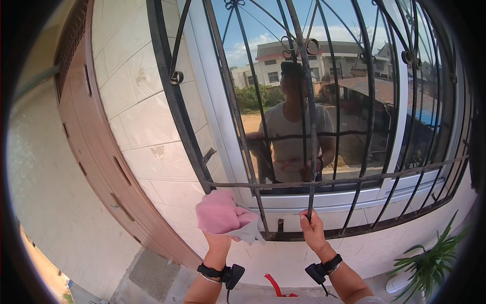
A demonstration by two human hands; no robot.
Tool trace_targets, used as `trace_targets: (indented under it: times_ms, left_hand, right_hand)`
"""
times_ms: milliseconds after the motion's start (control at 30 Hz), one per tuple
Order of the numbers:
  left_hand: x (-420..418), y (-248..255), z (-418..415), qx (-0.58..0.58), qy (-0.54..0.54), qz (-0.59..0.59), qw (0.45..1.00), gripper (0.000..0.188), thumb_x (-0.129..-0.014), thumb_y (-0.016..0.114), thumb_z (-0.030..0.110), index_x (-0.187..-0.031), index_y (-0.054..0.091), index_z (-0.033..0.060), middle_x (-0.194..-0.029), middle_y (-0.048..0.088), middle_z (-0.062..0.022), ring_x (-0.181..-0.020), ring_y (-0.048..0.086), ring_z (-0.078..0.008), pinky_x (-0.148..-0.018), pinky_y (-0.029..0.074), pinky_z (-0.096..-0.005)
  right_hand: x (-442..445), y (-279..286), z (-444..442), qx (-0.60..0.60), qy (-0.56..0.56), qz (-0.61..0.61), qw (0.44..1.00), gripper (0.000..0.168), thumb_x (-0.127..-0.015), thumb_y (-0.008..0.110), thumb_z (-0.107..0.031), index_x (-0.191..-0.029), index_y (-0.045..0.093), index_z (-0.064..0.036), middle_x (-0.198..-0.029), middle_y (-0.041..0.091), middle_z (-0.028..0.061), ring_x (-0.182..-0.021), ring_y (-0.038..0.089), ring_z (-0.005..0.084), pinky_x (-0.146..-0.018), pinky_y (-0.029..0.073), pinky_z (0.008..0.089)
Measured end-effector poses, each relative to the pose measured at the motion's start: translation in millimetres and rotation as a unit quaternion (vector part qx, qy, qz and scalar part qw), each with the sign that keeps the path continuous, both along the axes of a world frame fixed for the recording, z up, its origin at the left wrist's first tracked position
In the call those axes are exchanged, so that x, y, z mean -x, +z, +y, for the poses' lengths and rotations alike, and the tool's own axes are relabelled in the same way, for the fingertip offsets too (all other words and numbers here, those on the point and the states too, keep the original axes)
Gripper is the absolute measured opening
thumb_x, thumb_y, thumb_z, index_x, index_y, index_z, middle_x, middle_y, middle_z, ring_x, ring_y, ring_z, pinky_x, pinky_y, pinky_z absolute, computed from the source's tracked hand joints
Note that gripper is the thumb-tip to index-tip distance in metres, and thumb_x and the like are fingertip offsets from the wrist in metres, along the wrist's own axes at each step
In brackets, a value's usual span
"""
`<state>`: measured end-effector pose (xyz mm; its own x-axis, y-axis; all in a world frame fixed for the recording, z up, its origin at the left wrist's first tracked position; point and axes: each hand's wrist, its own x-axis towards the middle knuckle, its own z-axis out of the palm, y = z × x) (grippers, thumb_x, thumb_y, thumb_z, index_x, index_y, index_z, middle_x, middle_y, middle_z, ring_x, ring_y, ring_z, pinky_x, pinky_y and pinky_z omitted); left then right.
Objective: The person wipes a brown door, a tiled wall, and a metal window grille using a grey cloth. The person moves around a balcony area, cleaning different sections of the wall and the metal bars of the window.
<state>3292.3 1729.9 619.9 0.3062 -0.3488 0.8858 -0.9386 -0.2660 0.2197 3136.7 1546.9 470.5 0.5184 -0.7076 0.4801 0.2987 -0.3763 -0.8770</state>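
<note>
A pink cloth (215, 212) with a pale underside covers most of my left hand (220, 237), so the fingers are hidden. The cloth lies against the lower left corner of a black metal window grille (243, 185), around its side post. My right hand (313, 228) is closed around one of the grille's upright bars (312, 190), just above the bottom rail. Behind the bars, a sliding window (341, 152) in a silver frame reflects a person, buildings and sky. Black devices are strapped to both wrists.
Cream tiles (152, 125) face the wall left of the window, beside a brown door (110, 167) with a handle. A grey mat (153, 274) lies on the floor near it. At lower right a potted green plant (427, 262) stands below the grille. A red strip (274, 285) shows at bottom centre.
</note>
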Motion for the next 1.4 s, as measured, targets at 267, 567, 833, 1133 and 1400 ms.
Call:
trace_targets:
  times_ms: [267,567,833,1133,1400]
  left_hand:
    - [-69,147,-11,0.087,-0.225,-0.092,0.966,0.043,-0.076,0.073,0.013,-0.112,0.054,0.0020,-0.102,0.060,-0.0090,-0.093,0.060,-0.0228,-0.080,0.048,-0.0331]
    - [-95,160,-126,0.115,-0.078,-0.175,0.975,0.061,-0.073,0.070,0.022,-0.123,0.046,-0.0027,-0.131,0.036,-0.0254,-0.127,0.030,-0.0443,-0.106,0.029,-0.0458]
    - [-156,285,-147,0.033,0.062,-0.248,0.966,0.079,-0.081,0.061,0.025,-0.143,0.022,-0.0028,-0.147,0.020,-0.0279,-0.138,0.015,-0.0439,-0.113,0.018,-0.0475]
    - [-204,360,-173,0.135,-0.034,-0.267,0.954,0.052,-0.087,0.056,0.025,-0.131,0.039,0.0034,-0.130,0.041,-0.0183,-0.120,0.039,-0.0315,-0.098,0.036,-0.0394]
    - [-237,361,-185,0.176,-0.325,-0.112,0.922,0.034,-0.091,0.056,0.022,-0.121,0.052,0.0076,-0.112,0.057,-0.0099,-0.102,0.057,-0.0207,-0.084,0.048,-0.0303]
  right_hand:
    - [-6,1,9,-0.004,0.021,-0.013,1.000,0.011,-0.095,0.053,-0.014,-0.097,0.051,-0.004,-0.068,0.047,-0.0001,-0.062,0.044,0.0081,-0.057,0.040,0.0252]
    - [6,-5,-2,0.023,0.034,-0.011,0.999,0.016,-0.095,0.053,-0.017,-0.104,0.050,-0.004,-0.073,0.050,0.0017,-0.066,0.047,0.0097,-0.061,0.043,0.0259]
    - [9,2,3,0.023,0.022,0.006,0.999,0.013,-0.097,0.051,-0.014,-0.104,0.051,-0.003,-0.069,0.047,0.0009,-0.064,0.044,0.0091,-0.058,0.040,0.0255]
    - [7,-2,3,0.005,0.016,0.021,1.000,0.015,-0.098,0.050,-0.019,-0.102,0.052,-0.004,-0.068,0.043,0.0023,-0.063,0.041,0.0116,-0.058,0.038,0.0269]
    - [3,2,8,0.018,0.026,-0.002,1.000,0.010,-0.098,0.050,-0.015,-0.100,0.051,-0.005,-0.075,0.042,-0.0004,-0.068,0.038,0.0093,-0.062,0.037,0.0238]
